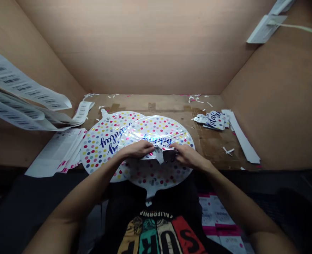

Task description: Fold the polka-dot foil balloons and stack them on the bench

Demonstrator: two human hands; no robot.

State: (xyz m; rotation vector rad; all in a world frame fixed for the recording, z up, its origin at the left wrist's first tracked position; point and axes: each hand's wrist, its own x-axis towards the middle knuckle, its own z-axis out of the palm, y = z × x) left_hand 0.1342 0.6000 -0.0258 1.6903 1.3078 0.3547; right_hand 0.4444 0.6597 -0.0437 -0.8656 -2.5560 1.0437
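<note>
Foil balloon (156,128): Round and white with bright dots and blue writing. It lies on the wood table (211,150), close to the person, with a shiny see-through layer on it.
Left hand (136,150): Its fingers are bent and pinch a silver flap (158,155) on the balloon.
Right hand (189,156): Its fingers are bent and pinch the other side of the flap.
Second balloon (100,148): It has dots too and lies just under the first one, to the left.
Left side: Long barcode strips (15,83) hang over a paper stack (58,151).
Right side: Foil scraps (211,120) lie by a white strip (243,137).
</note>
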